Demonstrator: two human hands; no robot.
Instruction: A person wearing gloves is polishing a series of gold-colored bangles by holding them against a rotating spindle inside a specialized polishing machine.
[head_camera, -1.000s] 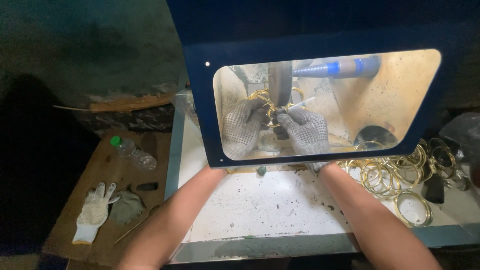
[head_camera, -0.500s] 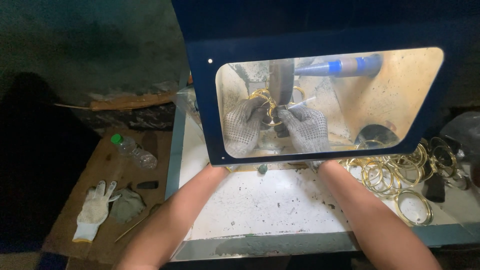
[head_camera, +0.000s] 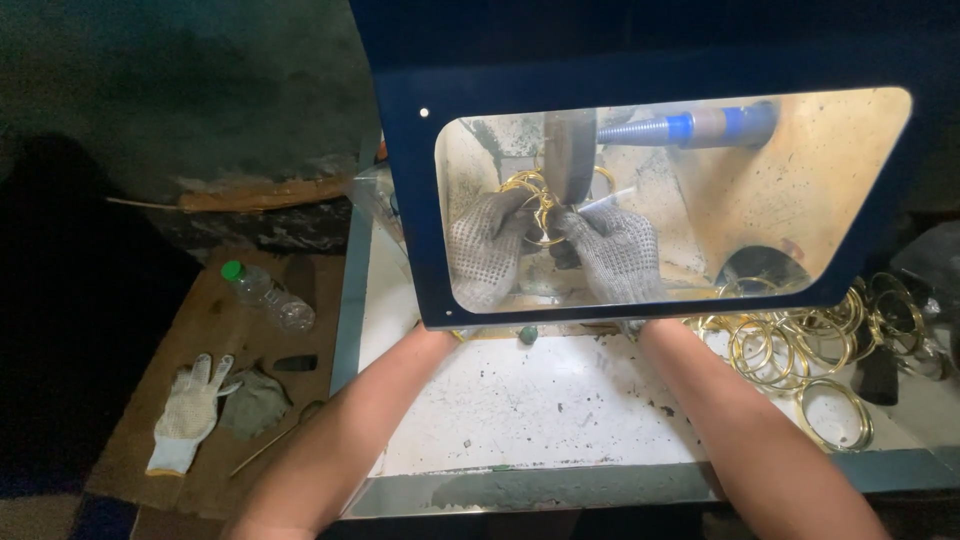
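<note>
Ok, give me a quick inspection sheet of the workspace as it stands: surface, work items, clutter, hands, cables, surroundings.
Surface: white bench top, speckled with dark grit.
Job's things: gold ring held against the grey wheel behind the blue-framed window.
Clutter: pile of gold rings at right; spare white glove, plastic bottle and grey rag on the brown board at left.
Hands: left hand and right hand, both gloved, gripping the ring.
Cables: nothing seen.
Surroundings: dark, rough wall.
</note>
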